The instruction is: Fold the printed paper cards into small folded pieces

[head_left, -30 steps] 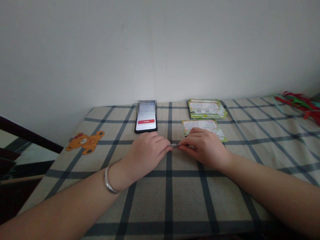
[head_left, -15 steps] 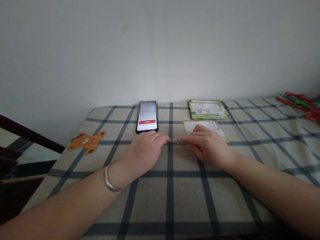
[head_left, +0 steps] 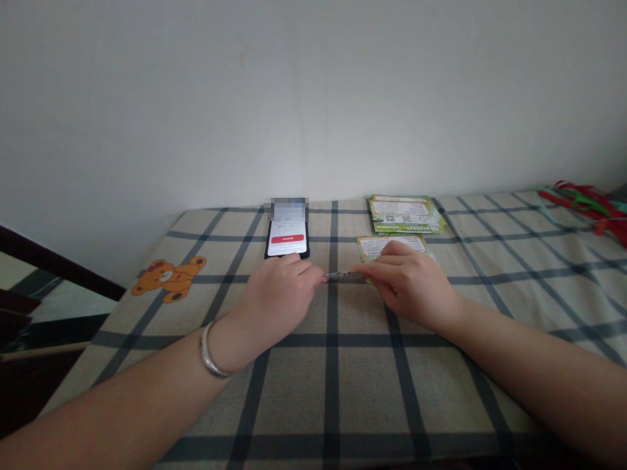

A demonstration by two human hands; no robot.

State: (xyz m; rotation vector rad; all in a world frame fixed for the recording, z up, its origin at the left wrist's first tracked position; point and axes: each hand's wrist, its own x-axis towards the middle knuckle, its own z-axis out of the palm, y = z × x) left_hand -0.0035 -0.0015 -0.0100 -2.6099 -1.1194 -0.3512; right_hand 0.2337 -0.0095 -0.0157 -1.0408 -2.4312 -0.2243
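The left hand [head_left: 281, 294] and right hand [head_left: 416, 284] pinch opposite ends of a thin greyish strip [head_left: 341, 276] over the checked table [head_left: 362, 391], and to me it looks light, bendy, easily creased, best held by those ends.

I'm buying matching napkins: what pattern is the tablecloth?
The tablecloth is beige with crossing dark blue-grey stripes, best seen in the head view.

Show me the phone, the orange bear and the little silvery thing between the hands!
Phone [head_left: 287, 230]: head view, on its lit screen.
Orange bear [head_left: 177, 281]: head view, on its belly.
Silvery thing [head_left: 343, 275]: head view, on its visible middle.
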